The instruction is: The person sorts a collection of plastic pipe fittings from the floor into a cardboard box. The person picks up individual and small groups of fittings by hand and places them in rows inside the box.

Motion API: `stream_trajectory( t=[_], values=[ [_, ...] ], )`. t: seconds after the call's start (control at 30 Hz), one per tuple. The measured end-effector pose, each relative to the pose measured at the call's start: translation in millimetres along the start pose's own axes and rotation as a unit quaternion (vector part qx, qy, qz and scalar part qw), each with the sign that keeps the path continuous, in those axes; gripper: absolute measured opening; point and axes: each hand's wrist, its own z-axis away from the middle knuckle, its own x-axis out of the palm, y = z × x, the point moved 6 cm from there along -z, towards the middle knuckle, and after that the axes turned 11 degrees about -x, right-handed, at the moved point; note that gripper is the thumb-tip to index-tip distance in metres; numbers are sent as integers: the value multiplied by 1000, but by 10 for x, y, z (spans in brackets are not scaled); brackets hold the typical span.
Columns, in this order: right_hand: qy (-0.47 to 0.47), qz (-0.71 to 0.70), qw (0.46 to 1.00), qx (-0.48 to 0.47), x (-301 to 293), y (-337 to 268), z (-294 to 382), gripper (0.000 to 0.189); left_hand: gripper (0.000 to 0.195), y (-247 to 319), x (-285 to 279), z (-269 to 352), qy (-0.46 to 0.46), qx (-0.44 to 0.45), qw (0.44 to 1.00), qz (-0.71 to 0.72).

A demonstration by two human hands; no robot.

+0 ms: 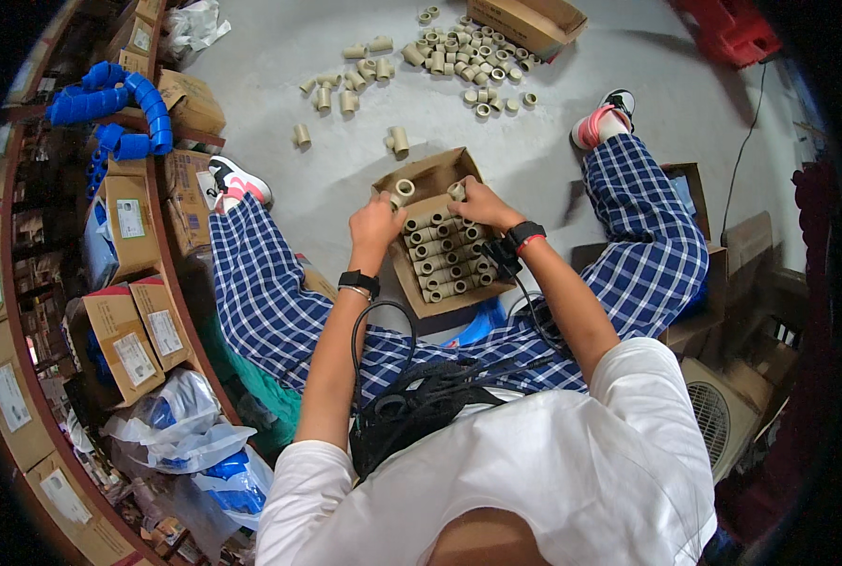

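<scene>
An open cardboard box (pixel 421 301) stands on the floor between my legs, with rows of beige plastic tee pipe fittings (pixel 449 256) packed inside. My left hand (pixel 378 225) holds a beige pipe fitting (pixel 404 189) by its lower part over the box's far left side, its round mouth facing up. At the far right side of the box, my right hand (pixel 486 205) grips another beige fitting (pixel 456 190), partly hidden by the fingers. Beyond the box, loose tee fittings (pixel 397 139) lie on the floor.
A pile of short beige fittings (pixel 463 53) lies farther off beside an open cardboard carton (pixel 527 21). Shelves with labelled cartons (pixel 134 219) and blue plastic pieces (pixel 148 106) line the left. A fan (pixel 711 417) stands at right. Black cables (pixel 356 339) hang near my arms.
</scene>
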Motion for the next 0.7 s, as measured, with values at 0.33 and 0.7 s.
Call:
stream_trajectory(
  t=[0.33, 0.7],
  values=[
    [125, 130, 975, -131, 178, 346, -281, 39, 11, 256, 885, -392, -16, 108, 954, -278],
    [57, 221, 968, -105, 421, 647, -575, 38, 20, 289, 1118, -505, -122, 104, 909, -385]
  ],
)
